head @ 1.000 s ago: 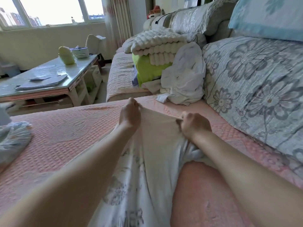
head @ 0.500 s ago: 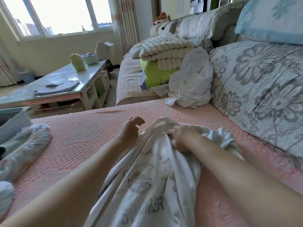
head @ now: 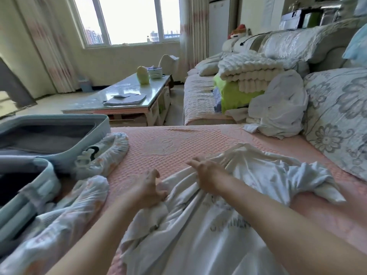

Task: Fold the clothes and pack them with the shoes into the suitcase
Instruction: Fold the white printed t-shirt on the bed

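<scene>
The white T-shirt [head: 218,231] lies lengthwise away from the person, left hand [head: 150,187] gripping its edge, right hand [head: 206,175] pressing open-fingered farther up.

Your white printed tee [head: 208,235] rumpled near-centre on the pink sofa cover [head: 168,143], pale-blue suitcase [head: 99,126] lying open far left, two cover-wrapped shoes [head: 107,155] right beside it

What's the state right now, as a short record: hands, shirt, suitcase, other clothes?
white T-shirt: crumpled, unfolded, on the pink sofa cover
left hand: fingers curled at the T-shirt's left edge; grip unclear
right hand: fingers stretched out, resting on the T-shirt
suitcase: open, at left
patterned garments: unfolded, beside the suitcase
white pile: heaped against the floral cushion
</scene>
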{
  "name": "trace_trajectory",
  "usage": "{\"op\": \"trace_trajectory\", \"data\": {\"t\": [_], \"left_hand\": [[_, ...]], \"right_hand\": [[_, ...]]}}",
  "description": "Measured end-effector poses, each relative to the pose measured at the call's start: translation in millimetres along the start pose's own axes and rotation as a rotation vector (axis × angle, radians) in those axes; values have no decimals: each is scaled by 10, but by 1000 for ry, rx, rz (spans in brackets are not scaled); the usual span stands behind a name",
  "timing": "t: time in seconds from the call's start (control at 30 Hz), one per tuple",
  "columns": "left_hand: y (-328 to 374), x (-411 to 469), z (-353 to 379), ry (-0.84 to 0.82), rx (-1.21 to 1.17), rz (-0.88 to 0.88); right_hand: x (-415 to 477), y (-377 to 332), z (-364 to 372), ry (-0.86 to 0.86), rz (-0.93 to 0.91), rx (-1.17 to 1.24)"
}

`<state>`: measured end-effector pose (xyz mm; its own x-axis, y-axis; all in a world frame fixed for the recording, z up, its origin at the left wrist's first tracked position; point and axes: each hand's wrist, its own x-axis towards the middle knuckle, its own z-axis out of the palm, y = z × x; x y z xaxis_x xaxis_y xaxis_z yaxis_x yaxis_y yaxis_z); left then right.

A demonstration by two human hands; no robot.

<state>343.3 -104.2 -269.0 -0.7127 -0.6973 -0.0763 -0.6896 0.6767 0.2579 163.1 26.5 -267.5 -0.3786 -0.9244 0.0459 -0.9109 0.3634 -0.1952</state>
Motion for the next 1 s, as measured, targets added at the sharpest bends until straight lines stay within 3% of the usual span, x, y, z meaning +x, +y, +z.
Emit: {"op": "trace_trajectory", "data": {"t": [0.07, 0.13, 0.2, 0.3, 0.33, 0.37, 0.43, 0.47, 0.5, 0.57, 0.67, 0.83, 1.0], "left_hand": [[-108, -50, -32, -48, 1, -48], [-182, -65, -102, 23, -120, -37], [-238, -48, -177, 239, -233, 28], [-284, -38, -398, 660, -198, 212], [-311, -46, -470, 615, -155, 244], [-336, -69, -528, 434, -83, 257], [-380, -125, -538, -112, 69, 228], [-392, -160, -498, -301, 92, 184], [-390, -194, -449, -377, 89, 140], [-361, -208, -382, -252, 106, 113], [-270, -170, -377, 4, 226, 207], [-161, -70, -296, -34, 275, 245], [-110, 133, -245, 297, 147, 192]], "right_hand": [[-2, -139, 106, -2, -46, -84], [-55, -225, 201, 64, -84, -165], [-104, -273, 283, 266, -90, -201], [-145, -249, 258, 517, -113, -188], [-181, -249, 223, 501, -150, -159], [-206, -236, 219, 457, -217, -149], [-265, -207, 225, 226, -236, -104], [-308, -221, 206, 129, -182, -45], [-335, -219, 214, 71, -107, 50], [-317, -181, 221, 162, 25, 205], [-191, -73, 178, 358, 153, 142], [-92, 180, 48, -7, 304, -130], [40, 316, -25, 226, 257, -211]]}}
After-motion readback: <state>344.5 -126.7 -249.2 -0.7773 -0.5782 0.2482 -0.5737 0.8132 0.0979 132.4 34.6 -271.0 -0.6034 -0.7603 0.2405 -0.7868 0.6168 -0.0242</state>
